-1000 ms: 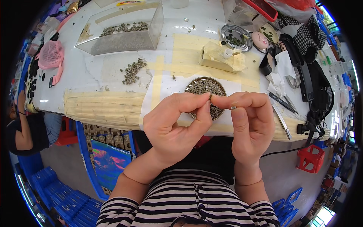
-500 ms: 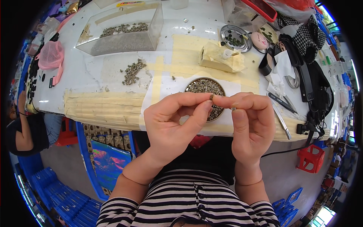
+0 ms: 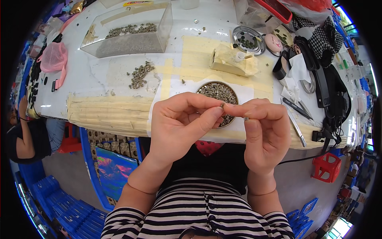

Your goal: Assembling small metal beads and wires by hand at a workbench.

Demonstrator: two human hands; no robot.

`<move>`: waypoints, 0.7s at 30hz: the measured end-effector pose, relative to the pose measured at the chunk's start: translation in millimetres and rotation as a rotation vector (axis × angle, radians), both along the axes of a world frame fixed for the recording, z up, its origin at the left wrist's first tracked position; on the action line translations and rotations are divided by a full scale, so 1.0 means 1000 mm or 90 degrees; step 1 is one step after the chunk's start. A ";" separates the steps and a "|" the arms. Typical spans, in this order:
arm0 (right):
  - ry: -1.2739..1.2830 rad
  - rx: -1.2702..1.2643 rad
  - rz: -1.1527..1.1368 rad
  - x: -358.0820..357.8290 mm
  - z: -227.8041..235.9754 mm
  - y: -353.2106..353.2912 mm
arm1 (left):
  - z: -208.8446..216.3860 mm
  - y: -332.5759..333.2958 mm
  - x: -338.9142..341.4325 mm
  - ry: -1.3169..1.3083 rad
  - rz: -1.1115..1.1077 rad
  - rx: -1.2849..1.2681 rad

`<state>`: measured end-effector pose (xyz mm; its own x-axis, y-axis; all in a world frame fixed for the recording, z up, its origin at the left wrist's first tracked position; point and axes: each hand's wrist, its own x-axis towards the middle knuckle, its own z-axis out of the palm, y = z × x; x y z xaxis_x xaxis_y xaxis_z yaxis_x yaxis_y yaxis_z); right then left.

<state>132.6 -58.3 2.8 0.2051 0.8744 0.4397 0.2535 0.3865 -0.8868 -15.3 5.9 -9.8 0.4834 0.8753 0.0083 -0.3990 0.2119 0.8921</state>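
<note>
On the left of the white worktop (image 3: 81, 73) lies a pink mesh pouch (image 3: 53, 57) with a strap. Next comes a clear plastic box (image 3: 168, 30) with small metallic pieces (image 3: 131, 30) in it, and nearer the person a loose heap (image 3: 140, 75) of similar pieces. The left hand (image 3: 173, 127) pinches a tiny dark piece (image 3: 222, 106) between thumb and forefinger, in front of a round tin (image 3: 217, 81) filled with metallic pieces. Behind the tin sits a tape-covered block (image 3: 227, 61). The right hand (image 3: 267, 131) reaches its forefinger to the pinched piece, while its thumb and bent fingers grasp a small silvery piece (image 3: 246, 118); which finger backs it is hard to tell. Beyond is a round metal dish (image 3: 260, 46) holding dark green bits (image 3: 247, 42). Farther right, metal tweezers (image 3: 296, 128) lie near the worktop's front edge.
</note>
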 end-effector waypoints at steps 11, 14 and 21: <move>0.030 -0.008 0.007 -0.001 -0.001 0.001 | -0.003 0.003 -0.002 0.001 -0.001 0.024; 0.023 -0.001 0.008 0.000 -0.001 0.001 | -0.002 0.001 -0.001 -0.005 0.011 0.031; -0.103 0.099 -0.045 0.004 -0.011 0.005 | -0.003 -0.001 0.001 0.018 0.025 0.053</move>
